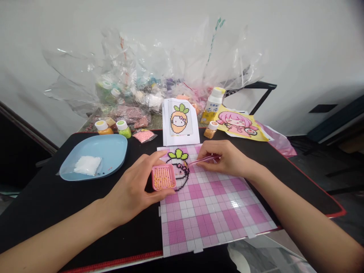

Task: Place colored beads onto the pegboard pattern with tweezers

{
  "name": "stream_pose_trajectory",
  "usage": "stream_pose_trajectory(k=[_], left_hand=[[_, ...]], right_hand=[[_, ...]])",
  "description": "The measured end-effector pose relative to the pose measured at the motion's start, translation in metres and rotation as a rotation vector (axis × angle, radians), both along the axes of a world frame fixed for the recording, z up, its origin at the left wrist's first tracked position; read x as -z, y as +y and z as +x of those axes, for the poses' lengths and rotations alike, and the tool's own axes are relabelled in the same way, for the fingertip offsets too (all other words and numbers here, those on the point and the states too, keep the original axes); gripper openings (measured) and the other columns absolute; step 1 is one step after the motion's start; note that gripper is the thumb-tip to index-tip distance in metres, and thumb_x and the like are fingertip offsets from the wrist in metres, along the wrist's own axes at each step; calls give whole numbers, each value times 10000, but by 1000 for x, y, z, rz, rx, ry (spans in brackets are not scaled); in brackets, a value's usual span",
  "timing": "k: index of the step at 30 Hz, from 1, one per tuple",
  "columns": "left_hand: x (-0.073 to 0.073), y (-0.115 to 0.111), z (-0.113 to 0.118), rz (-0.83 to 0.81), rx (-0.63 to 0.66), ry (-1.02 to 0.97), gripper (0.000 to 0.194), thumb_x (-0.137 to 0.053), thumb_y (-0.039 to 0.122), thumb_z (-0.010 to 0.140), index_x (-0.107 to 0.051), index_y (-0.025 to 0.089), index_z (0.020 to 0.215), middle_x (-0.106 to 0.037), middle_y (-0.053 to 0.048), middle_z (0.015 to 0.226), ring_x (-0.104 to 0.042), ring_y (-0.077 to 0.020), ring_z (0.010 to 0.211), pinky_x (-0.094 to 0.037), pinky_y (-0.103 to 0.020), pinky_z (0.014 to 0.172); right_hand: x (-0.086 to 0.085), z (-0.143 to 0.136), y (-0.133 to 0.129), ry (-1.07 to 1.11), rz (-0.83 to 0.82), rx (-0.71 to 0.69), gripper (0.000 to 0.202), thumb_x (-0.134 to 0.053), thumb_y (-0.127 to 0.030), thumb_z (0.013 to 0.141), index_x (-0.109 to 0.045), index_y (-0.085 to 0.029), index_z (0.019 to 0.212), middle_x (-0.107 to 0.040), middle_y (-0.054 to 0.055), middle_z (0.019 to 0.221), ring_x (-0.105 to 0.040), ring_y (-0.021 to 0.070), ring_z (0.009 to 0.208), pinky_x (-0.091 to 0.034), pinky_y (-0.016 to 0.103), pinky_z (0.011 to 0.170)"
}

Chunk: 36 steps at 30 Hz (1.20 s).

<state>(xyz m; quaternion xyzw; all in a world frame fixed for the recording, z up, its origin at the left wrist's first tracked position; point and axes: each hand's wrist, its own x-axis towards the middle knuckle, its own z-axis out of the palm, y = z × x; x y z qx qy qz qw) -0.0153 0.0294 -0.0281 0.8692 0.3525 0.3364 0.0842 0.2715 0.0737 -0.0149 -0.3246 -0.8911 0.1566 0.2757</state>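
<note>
Between the thumb and fingers of my left hand [133, 185] is a small pink ridged bead tray [164, 177] with orange-yellow beads in its grooves. It is held over the left part of a pink-and-white checked pegboard [210, 212]. My right hand [220, 157] pinches pink tweezers [206, 160], their tips at the right edge of the bead design [178, 154]. That design has green leaves, a black outline and a few orange beads by the tips. Whether the tips hold a bead is too small to tell. The tray covers the design's lower left.
A printed carrot-character pattern [179, 121] stands behind the board. Left is a blue plate [66, 167] with a bag of white beads [87, 165]. Bead jars [124, 129], a pink bead packet [144, 135], a milk carton [212, 106], a yellow picture [241, 125] and plastic bags [170, 57] line the back.
</note>
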Motion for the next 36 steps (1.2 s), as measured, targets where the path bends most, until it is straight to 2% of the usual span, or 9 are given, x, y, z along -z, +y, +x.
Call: stream_pose_trajectory(k=[8,29,36], left_hand=[[0,1,-1,14,4,16,747,-728,400,817,-316,254,1423,-656,-59,1090,-663,-219,962,-573,-365,849],[1,0,-1,21,7,4,746,-729,405,815,-329,240,1423,-657,-61,1097,-659,-211,969,-568,-351,854],[1,1,-1,22,12,5,754,-735,402,810,-331,237,1424,-658,-61,1092,-657,-208,970,-562,-341,859]], right_hand=[[1,1,1,0,6,-2,118,-656,-263,862,-675,-158,810,-653,24,745,-516,97,620,-392,221,542],[2,1,1,22,29,-20,107,-676,-243,853,-675,-150,799,-645,14,734,-507,85,618,-385,214,536],[1,-7,-4,110,22,-16,102,-657,-250,877,-659,-154,846,-676,29,781,-549,95,648,-420,217,552]])
